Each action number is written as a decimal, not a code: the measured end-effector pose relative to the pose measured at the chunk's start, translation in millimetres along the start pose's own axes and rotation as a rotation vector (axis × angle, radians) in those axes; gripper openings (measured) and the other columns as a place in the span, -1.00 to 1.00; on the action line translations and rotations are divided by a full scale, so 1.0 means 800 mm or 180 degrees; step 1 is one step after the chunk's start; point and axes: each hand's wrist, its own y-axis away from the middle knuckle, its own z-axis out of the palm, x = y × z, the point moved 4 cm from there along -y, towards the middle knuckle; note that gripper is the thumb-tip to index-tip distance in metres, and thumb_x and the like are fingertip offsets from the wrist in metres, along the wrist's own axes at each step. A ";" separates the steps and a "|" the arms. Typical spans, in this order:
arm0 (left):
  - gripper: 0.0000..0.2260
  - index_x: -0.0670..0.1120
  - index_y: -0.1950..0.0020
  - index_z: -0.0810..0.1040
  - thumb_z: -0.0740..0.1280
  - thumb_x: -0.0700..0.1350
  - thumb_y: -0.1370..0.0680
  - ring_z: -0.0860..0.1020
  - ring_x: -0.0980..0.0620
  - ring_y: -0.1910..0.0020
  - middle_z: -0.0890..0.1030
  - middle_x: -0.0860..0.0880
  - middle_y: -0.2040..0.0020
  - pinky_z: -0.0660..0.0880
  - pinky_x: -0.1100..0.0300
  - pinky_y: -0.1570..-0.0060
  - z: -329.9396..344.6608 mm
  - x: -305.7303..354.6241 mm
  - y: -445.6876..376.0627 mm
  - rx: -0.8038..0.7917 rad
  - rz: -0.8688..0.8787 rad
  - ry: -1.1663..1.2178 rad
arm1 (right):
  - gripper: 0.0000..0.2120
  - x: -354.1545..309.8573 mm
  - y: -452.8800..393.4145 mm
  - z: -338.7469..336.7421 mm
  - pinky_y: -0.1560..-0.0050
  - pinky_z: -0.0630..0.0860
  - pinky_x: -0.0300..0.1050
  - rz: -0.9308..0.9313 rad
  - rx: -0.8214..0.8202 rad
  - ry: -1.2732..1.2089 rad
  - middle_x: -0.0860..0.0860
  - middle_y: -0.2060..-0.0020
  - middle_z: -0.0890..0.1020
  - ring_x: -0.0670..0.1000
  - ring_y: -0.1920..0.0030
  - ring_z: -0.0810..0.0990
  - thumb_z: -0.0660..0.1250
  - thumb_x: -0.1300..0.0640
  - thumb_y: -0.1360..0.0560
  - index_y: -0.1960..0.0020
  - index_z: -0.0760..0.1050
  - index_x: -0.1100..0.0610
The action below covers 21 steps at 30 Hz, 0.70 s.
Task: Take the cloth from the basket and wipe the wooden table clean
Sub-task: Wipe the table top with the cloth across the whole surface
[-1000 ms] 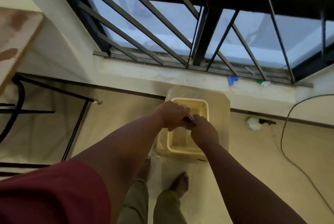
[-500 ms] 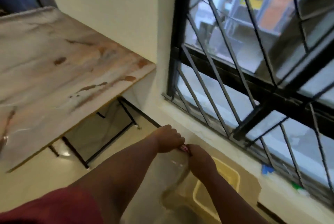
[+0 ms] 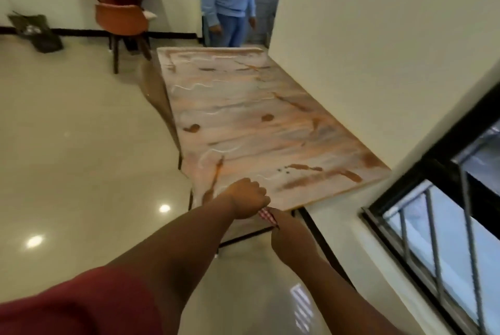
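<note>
Both the left hand (image 3: 247, 198) and right hand (image 3: 288, 237) grip the checked cloth (image 3: 266, 214) just before the near edge of the streaked tabletop (image 3: 270, 123), so fetching looks done, wiping unstarted.

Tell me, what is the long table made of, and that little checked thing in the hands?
The table looks like wood: streaky orange-brown grain and dark knots on a pale, smooth top, with white smears on it. Its frame below looks like thin black metal. The checked thing is the cloth, probably woven fabric: red and white checks, bunched softly between the left hand and the right hand.
</note>
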 end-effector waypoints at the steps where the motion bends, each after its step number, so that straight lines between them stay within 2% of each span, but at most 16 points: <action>1: -0.82 -0.08 -0.14 0.52 0.19 -0.14 -0.59 0.51 -0.17 -0.01 0.56 -0.10 -0.05 0.33 0.04 0.09 0.004 -0.029 0.019 -0.0006 -0.0028 -0.0046 | -0.53 -0.029 -0.011 0.013 -0.08 0.43 -0.12 -0.0092 -0.0083 -0.0010 0.03 -0.21 0.56 0.05 -0.16 0.52 0.14 0.24 -0.55 -0.44 0.33 0.01; 3: -0.81 -0.06 -0.14 0.55 0.20 -0.12 -0.59 0.51 -0.16 -0.03 0.56 -0.10 -0.05 0.39 0.03 0.01 0.010 -0.073 0.048 -0.0084 0.0031 -0.0041 | -0.56 -0.073 -0.030 0.032 -0.16 0.38 -0.18 -0.0296 -0.0189 -0.0001 0.03 -0.26 0.53 0.02 -0.22 0.49 0.14 0.20 -0.58 -0.46 0.30 0.04; 5: -0.80 -0.03 -0.15 0.56 0.21 -0.10 -0.58 0.51 -0.14 -0.04 0.56 -0.08 -0.05 0.41 0.03 -0.02 0.013 -0.104 0.065 -0.0155 0.0132 -0.0083 | -0.60 -0.101 -0.049 0.039 -0.13 0.37 -0.22 -0.0230 -0.0236 -0.0100 0.01 -0.25 0.54 0.00 -0.19 0.51 0.15 0.14 -0.60 -0.43 0.33 0.01; 9: -0.80 0.02 -0.16 0.55 0.20 -0.03 -0.61 0.50 -0.10 -0.05 0.57 -0.02 -0.05 0.34 0.06 0.03 0.004 -0.135 0.062 -0.0017 0.0200 -0.0103 | -0.64 -0.110 -0.086 0.021 0.19 0.52 -0.10 0.0281 -0.0227 -0.0273 0.00 -0.01 0.62 0.05 0.18 0.58 0.21 0.15 -0.54 -0.31 0.43 -0.05; 10: -0.79 0.03 -0.16 0.55 0.19 -0.01 -0.61 0.50 -0.09 -0.05 0.57 -0.01 -0.04 0.33 0.06 0.04 0.001 -0.137 0.057 0.0058 0.0167 -0.0077 | -0.66 -0.106 -0.095 0.014 0.20 0.53 -0.09 0.0394 -0.0135 -0.0176 0.00 0.01 0.62 0.05 0.19 0.58 0.19 0.15 -0.55 -0.30 0.44 -0.04; 13: -0.77 0.02 -0.23 0.52 0.21 0.00 -0.60 0.49 -0.09 -0.08 0.57 -0.01 -0.10 0.34 0.06 0.00 -0.003 -0.140 0.037 0.0291 0.0065 -0.0061 | -0.62 -0.090 -0.112 -0.001 0.06 0.48 -0.10 0.0681 0.0272 0.0352 0.00 -0.12 0.62 0.07 -0.03 0.60 0.16 0.15 -0.56 -0.35 0.41 -0.03; 15: -0.70 0.01 -0.33 0.47 0.26 -0.04 -0.59 0.46 -0.10 -0.16 0.54 -0.04 -0.22 0.34 0.04 -0.11 0.007 -0.142 0.029 0.0356 -0.0001 -0.0117 | -0.66 -0.088 -0.117 0.008 0.00 0.48 -0.09 0.0706 0.0409 0.0542 0.01 -0.12 0.62 0.07 -0.06 0.60 0.19 0.08 -0.57 -0.34 0.42 -0.01; 18: -0.58 0.01 -0.41 0.38 0.33 -0.07 -0.55 0.40 -0.13 -0.30 0.45 -0.08 -0.35 0.29 -0.03 -0.27 0.039 -0.150 0.039 0.0247 -0.0026 -0.0065 | -0.75 -0.101 -0.113 0.052 -0.03 0.48 -0.17 0.0129 0.0297 0.0807 -0.02 -0.06 0.64 -0.01 0.02 0.61 0.22 0.03 -0.59 -0.24 0.46 0.03; 21: -0.54 0.03 -0.43 0.32 0.32 -0.03 -0.55 0.30 -0.17 -0.41 0.38 -0.10 -0.43 0.17 -0.08 -0.37 0.077 -0.159 0.064 -0.0159 0.0137 0.0073 | -0.73 -0.115 -0.102 0.094 -0.10 0.49 -0.13 -0.0447 0.0299 0.0488 0.04 -0.06 0.65 0.03 -0.02 0.62 0.21 0.08 -0.61 -0.25 0.52 0.11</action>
